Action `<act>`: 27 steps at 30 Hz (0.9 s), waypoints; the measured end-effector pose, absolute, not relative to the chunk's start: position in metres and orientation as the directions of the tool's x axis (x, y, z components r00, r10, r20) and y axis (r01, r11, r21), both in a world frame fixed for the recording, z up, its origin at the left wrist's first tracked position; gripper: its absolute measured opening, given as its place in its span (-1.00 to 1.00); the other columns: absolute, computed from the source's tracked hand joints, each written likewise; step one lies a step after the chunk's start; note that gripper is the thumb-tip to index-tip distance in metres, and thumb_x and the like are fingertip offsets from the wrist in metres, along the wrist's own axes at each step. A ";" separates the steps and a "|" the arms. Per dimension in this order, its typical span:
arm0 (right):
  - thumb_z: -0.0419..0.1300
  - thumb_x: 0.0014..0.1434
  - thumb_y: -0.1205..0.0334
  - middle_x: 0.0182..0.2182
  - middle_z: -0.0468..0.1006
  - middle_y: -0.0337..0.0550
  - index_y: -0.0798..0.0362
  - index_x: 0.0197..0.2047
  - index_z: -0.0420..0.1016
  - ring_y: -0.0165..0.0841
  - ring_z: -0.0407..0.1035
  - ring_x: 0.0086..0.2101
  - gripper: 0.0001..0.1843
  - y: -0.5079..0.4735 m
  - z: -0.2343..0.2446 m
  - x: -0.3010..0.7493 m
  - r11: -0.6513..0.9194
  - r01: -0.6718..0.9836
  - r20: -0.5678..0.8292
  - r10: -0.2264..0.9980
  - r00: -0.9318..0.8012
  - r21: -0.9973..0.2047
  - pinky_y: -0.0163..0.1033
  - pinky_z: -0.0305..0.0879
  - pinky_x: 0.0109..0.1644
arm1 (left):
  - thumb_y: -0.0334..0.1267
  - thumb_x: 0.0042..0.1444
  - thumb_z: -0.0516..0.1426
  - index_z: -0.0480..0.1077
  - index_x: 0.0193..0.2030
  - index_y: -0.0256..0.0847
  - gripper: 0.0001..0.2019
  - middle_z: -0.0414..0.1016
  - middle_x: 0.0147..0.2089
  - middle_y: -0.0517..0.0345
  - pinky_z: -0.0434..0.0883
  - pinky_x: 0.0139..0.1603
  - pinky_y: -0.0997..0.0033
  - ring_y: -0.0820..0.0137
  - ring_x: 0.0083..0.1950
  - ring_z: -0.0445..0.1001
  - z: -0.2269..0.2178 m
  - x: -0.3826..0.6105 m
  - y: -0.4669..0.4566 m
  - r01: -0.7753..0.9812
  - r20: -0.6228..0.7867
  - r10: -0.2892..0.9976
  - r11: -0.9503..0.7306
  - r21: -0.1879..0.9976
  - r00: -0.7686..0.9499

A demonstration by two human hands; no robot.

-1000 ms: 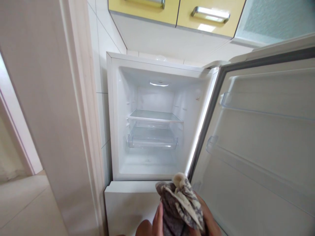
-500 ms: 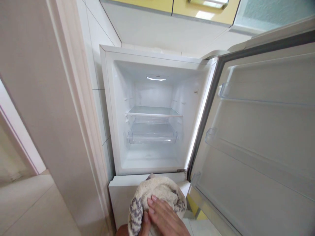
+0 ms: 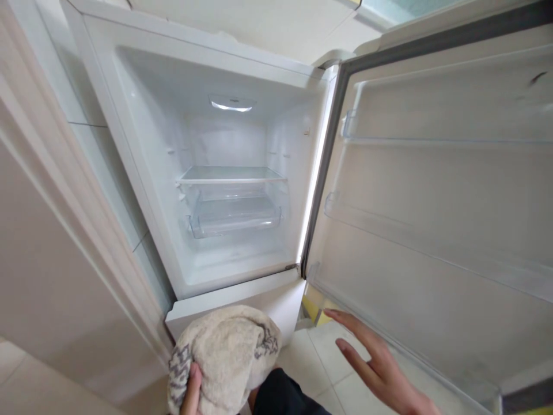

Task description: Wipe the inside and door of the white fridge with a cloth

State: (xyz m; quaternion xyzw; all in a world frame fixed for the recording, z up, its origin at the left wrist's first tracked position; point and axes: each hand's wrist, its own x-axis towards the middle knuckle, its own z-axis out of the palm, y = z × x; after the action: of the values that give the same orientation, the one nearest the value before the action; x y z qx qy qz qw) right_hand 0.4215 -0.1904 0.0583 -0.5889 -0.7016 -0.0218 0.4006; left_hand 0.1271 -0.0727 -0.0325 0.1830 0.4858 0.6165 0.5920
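Observation:
A beige cloth with a dark grey pattern is bunched up in front of the fridge's lower door. My left hand grips it from the left, thumb on top and the other fingers hidden beneath. To the right, my right hand hangs free over the floor, fingers stretched out and holding nothing. It is nearest the lower edge of the open fridge door. Behind the cloth stands the white fridge, with a glass shelf and a clear drawer inside.
Clear door racks line the open door on the right. A pale door frame runs down the left side, beside wall tiles. Below are floor tiles, a dark-clad knee and a yellow cabinet part.
My right hand has left the cloth and moved right, its fingers spreading. The cloth stays in my left hand. The view has come closer to the fridge and tilted.

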 end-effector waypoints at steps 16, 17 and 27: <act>0.18 0.46 0.15 0.07 0.65 -0.18 -0.19 0.22 0.52 -0.34 0.58 0.04 -0.69 -0.236 0.088 0.384 0.215 0.878 0.627 0.770 0.117 -0.428 -0.41 0.48 0.14 | 0.16 0.20 0.20 0.44 0.28 0.12 -0.46 0.54 0.30 0.11 0.29 0.45 -0.09 0.10 0.44 0.37 0.022 0.141 -0.082 -0.760 -0.547 0.825 0.263 0.594 -0.142; 0.18 0.46 0.16 0.10 0.64 -0.18 -0.20 0.25 0.49 -0.33 0.56 0.08 -0.66 -0.231 0.087 0.375 0.240 0.865 0.611 0.786 0.092 -0.440 -0.39 0.47 0.17 | 0.20 0.19 0.19 0.44 0.28 0.13 -0.44 0.53 0.32 0.12 0.30 0.44 -0.05 0.11 0.44 0.37 0.022 0.141 -0.082 -0.763 -0.545 0.826 0.261 0.591 -0.140; 0.42 0.22 0.11 0.56 -0.36 0.13 0.00 0.63 -0.33 0.07 -0.39 0.50 0.21 -0.154 0.023 0.286 0.206 0.693 0.165 0.978 -0.126 -0.691 0.27 -0.05 0.50 | 0.25 0.04 0.32 0.50 0.26 0.02 -0.32 0.64 0.16 -0.02 0.45 0.34 0.04 0.00 0.38 0.45 -0.017 0.160 -0.122 -0.767 -0.454 0.886 0.358 0.533 0.098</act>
State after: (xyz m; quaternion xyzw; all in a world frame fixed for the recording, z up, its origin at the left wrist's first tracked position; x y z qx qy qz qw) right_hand 0.2857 -0.1544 0.0227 -0.5857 -0.7132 0.2325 0.3069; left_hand 0.1604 -0.1223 -0.0172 0.0806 0.3693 0.5607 0.7367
